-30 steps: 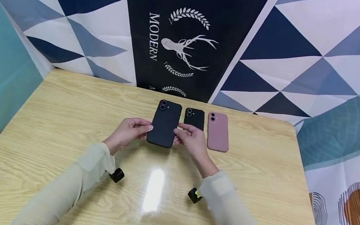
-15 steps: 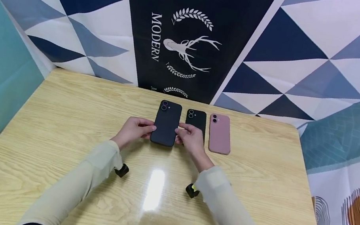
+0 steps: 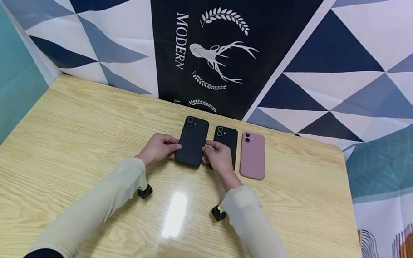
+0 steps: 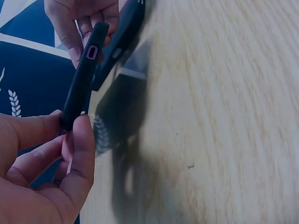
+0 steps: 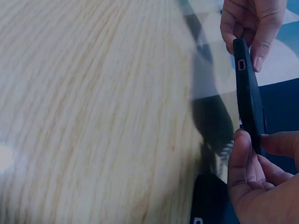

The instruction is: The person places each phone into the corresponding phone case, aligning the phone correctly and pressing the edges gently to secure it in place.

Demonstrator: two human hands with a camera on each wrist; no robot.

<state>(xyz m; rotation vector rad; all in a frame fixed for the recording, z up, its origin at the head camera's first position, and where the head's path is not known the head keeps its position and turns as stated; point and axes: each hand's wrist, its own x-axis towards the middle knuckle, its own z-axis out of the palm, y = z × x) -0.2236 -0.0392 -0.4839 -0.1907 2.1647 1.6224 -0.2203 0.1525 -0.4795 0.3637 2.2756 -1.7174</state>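
A black-cased phone, camera side up, is held by both hands at its long edges. My left hand pinches the left edge between thumb and fingers. At the right edge, my right hand grips it the same way. In the left wrist view the end of the phone shows a pink-rimmed port, and a gap separates it from its reflection on the tabletop. A second black phone lies just to the right, partly covered by my right hand. Beyond it lies a pink phone, camera side up.
The wooden table reaches back to a patterned wall cloth. Small black devices sit at the left wrist and right wrist, close over the tabletop. A bright reflection shows near the middle.
Both hands have lowered the held phone a little toward the table, and it looks slightly smaller. The head view has shifted slightly; more of the second black phone shows. Both grips stay the same.
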